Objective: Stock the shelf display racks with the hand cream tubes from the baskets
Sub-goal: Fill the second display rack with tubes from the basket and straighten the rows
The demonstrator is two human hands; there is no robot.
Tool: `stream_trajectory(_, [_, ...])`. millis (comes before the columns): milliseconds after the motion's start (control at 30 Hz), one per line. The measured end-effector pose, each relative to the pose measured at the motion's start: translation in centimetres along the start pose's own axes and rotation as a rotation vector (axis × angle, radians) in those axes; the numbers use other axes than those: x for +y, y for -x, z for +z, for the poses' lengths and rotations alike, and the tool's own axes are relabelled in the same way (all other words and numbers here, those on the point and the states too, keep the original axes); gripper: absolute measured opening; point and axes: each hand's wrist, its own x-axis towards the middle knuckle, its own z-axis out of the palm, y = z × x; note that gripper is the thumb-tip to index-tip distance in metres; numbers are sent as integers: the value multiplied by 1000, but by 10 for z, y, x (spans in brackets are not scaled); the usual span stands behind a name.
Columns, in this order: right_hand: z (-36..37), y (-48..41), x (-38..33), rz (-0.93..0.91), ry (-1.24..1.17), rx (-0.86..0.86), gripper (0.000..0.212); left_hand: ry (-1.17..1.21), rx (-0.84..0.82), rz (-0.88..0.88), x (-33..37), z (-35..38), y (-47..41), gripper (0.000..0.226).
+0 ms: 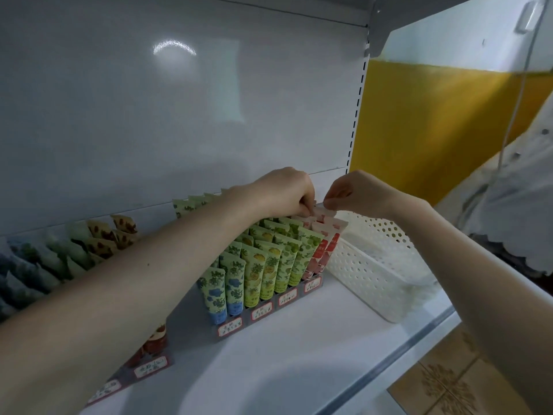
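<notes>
Hand cream tubes (260, 274) stand in rows in a display rack (296, 298) on the white shelf (299, 360), sorted by pattern: blue flowers, yellow fruit, green, then pink-and-white at the right end. At the back of that pink column both hands meet over one pink tube (321, 208). The left hand (284, 191) has its fingers curled down on the crimped top, and the right hand (359, 193) pinches the same edge; the fingertips are mostly hidden. A second rack (143, 366) to the left is largely covered by the left forearm, and its far tubes are blurred. Red-framed labels (261, 313) carry handwriting too small to read, as is the tubes' print. A white perforated basket (374, 265) sits just right of the rack, its contents unclear.
</notes>
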Motion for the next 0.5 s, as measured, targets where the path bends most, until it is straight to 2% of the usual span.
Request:
stream_trajectory(367, [5,-3,-1,-25,28,17,10,-4,-29,-48,0,2,-1,17])
stream_trajectory(500, [-5,6,1,-12,-21,99,9,60,56,-35,4,-1,3,16])
